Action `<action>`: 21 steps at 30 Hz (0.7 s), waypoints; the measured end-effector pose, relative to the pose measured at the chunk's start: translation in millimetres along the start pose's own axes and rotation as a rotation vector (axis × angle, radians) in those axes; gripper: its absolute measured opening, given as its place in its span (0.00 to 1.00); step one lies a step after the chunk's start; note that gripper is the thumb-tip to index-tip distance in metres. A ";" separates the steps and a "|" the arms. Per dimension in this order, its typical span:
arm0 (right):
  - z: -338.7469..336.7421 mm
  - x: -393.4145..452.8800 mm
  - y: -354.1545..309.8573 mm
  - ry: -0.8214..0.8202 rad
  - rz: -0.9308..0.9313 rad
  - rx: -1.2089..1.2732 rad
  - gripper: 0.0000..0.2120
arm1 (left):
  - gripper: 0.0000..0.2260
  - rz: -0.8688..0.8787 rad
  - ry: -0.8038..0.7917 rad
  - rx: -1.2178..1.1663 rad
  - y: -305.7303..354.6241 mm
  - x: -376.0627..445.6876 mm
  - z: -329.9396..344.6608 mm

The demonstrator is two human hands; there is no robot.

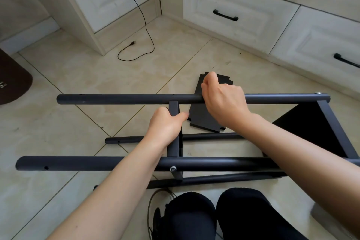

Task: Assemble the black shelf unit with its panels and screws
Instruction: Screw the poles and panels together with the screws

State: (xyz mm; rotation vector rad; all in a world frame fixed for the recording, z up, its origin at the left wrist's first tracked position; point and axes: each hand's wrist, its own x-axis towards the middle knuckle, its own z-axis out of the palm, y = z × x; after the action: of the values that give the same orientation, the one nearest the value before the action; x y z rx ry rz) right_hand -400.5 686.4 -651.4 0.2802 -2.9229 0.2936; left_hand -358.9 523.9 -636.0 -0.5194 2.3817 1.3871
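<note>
We are gripping the narrow shelf panel (173,115) at the frame's centre with our left hand (165,124), fingers curled round its edge. Our right hand (224,101) is curling over the upper tube (120,99), perhaps pinching something small there. The shelf frame (331,128) is lying on its side across the lower middle, and a loose panel (204,119) is lying flat on the floor tiles (97,76) just beyond our hands.
</note>
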 end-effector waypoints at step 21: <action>-29.5 -60.1 5.6 -0.421 0.065 0.742 0.04 | 0.41 0.524 -0.387 0.633 -37.8 -51.8 -70.6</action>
State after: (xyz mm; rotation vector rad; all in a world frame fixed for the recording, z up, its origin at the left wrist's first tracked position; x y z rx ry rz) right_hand -338.7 708.1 -636.5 0.3811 -3.0819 1.4936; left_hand -303.0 452.1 -607.6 0.5208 2.5085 0.7079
